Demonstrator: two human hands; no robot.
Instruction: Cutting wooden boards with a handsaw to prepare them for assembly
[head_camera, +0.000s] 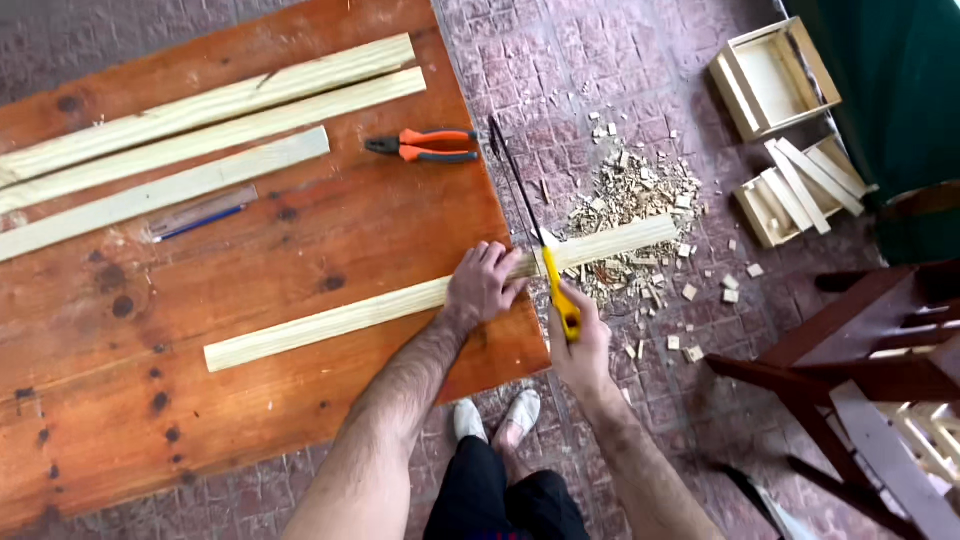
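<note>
Head view | left hand (484, 285) fingers press slat (400, 303) | right hand (580, 350) fingers grip saw (540, 245) | box (773, 78) empty

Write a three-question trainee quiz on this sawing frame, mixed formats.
1. True or false: the left hand presses the long pale wooden strip onto the reddish-brown wooden table.
2. What does the right hand grip? A) the orange-handled pliers B) the yellow-handled hand saw C) the blue pen
3. Fill in: the pile of wood chips and offcuts lies on the ____ brick floor.

Key: 1 true; 2 B; 3 paved.
</note>
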